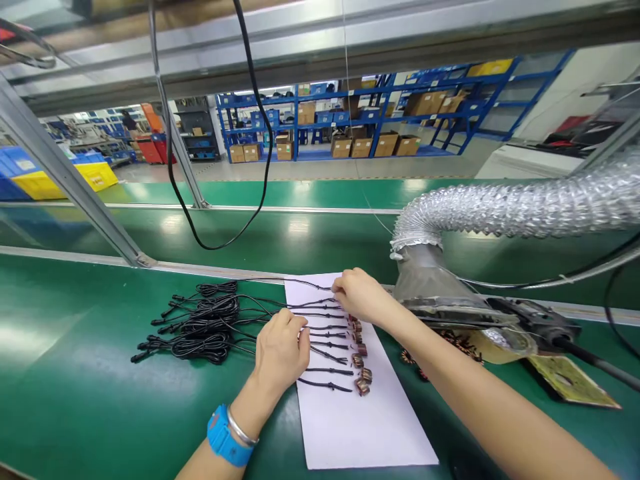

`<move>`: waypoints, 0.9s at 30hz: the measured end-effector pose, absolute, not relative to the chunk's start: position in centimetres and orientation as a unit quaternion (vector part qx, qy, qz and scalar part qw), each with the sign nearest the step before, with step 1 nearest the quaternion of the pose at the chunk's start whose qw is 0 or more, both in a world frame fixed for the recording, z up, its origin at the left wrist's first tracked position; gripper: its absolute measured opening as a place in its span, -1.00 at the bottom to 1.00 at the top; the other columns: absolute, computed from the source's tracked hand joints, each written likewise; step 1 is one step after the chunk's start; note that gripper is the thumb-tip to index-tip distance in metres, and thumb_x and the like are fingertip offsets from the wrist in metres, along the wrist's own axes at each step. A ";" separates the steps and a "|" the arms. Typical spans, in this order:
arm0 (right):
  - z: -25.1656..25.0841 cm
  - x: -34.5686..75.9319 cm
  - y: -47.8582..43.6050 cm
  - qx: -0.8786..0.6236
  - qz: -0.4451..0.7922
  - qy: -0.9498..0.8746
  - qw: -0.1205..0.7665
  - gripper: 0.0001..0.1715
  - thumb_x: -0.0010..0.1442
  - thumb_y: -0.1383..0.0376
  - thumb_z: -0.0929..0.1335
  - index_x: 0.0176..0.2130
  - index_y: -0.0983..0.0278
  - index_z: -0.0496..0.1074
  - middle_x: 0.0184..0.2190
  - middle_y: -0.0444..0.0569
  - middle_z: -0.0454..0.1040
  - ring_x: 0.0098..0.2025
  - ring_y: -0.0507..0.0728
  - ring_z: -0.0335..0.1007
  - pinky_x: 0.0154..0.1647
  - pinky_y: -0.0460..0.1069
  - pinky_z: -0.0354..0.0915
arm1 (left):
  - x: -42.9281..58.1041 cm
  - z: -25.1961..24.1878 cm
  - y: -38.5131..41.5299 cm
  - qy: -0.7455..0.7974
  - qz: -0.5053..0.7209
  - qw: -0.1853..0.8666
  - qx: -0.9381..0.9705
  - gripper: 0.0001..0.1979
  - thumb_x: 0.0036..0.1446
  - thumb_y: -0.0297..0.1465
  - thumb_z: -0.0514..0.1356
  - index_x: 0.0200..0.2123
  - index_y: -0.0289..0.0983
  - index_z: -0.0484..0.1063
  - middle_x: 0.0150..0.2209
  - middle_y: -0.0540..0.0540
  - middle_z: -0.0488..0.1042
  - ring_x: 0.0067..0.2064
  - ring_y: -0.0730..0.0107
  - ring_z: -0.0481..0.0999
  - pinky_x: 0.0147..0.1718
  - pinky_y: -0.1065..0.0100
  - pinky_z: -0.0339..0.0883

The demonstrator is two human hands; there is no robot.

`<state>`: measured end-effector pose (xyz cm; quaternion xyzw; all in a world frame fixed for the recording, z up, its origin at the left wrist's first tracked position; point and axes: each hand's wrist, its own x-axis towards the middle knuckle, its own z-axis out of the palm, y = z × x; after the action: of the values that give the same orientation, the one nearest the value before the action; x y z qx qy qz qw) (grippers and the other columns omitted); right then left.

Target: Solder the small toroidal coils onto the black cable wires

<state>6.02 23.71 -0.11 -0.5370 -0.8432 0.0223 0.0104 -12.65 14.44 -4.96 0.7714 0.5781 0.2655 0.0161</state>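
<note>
Black cables [207, 320] lie bundled on the left, their free ends laid side by side across a white sheet [360, 427]. My right hand [363, 293] is closed at the far end of the row, its fingertips pinching the end of the farthest cable [300, 283]. Over the middle of the row is my left hand [283, 345], its fingers curled and thumb close to them; what they hold, if anything, is hidden. Several small copper-wound coils [362, 383] stand in a line beside the cable ends, some partly behind my right hand and forearm.
A fume hood [425, 277] with a silver flexible duct [500, 207] stands at the right. Near it lie more wound coils [460, 345] and a yellowish square plate [570, 379]. A black cable loop [220, 247] hangs overhead. Metal posts [75, 173] rise from the green table [60, 400].
</note>
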 end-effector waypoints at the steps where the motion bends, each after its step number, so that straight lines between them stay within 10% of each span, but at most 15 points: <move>1: 0.8 5.7 23.9 -0.536 0.020 -0.844 0.028 -0.81 0.31 0.27 0.32 -0.22 0.33 0.49 -0.21 0.01 0.51 -0.10 0.14 0.43 -0.06 0.07 0.33 | -12.7 -4.9 14.4 0.584 0.267 0.015 0.766 -0.79 0.24 -0.41 0.06 -0.18 -0.24 0.49 -0.27 -0.10 0.45 -0.23 0.31 0.47 -0.23 0.33 0.35; 9: 11.3 -1.8 23.7 -0.399 -0.012 -0.898 0.183 -0.81 0.17 0.23 0.36 -0.40 0.25 0.53 -0.46 -0.09 0.55 -0.42 0.08 0.42 -0.43 -0.06 0.15 | -13.4 -3.6 14.0 0.633 0.272 -0.021 0.725 -0.83 0.19 -0.42 0.11 -0.28 -0.18 0.51 -0.37 -0.01 0.48 -0.39 0.37 0.52 -0.48 0.40 0.25; 20: 34.7 -17.2 31.5 -0.307 -0.207 -0.812 0.452 -0.76 0.01 0.56 0.40 -0.55 0.31 0.33 -0.22 0.12 0.52 0.06 0.33 0.35 0.09 0.20 0.23 | -13.7 -3.3 13.6 0.626 0.277 0.018 0.729 -0.80 0.21 -0.37 0.05 -0.30 -0.19 0.49 -0.34 -0.08 0.52 -0.36 0.33 0.53 -0.46 0.38 0.22; 27: 35.2 -16.7 36.3 -0.423 -0.146 -0.737 0.507 -0.37 0.21 0.01 0.10 -0.69 0.36 0.13 -0.37 0.07 0.47 0.05 0.26 0.42 -0.01 0.19 0.22 | -14.0 -4.7 14.3 0.623 0.256 0.035 0.739 -0.79 0.19 -0.34 0.06 -0.30 -0.24 0.49 -0.33 -0.17 0.53 -0.36 0.23 0.55 -0.49 0.31 0.25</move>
<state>-16.67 36.34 35.22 -0.4229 -0.7368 -0.1460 0.5070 -14.05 14.32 -4.65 0.7386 0.6227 0.2560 0.0347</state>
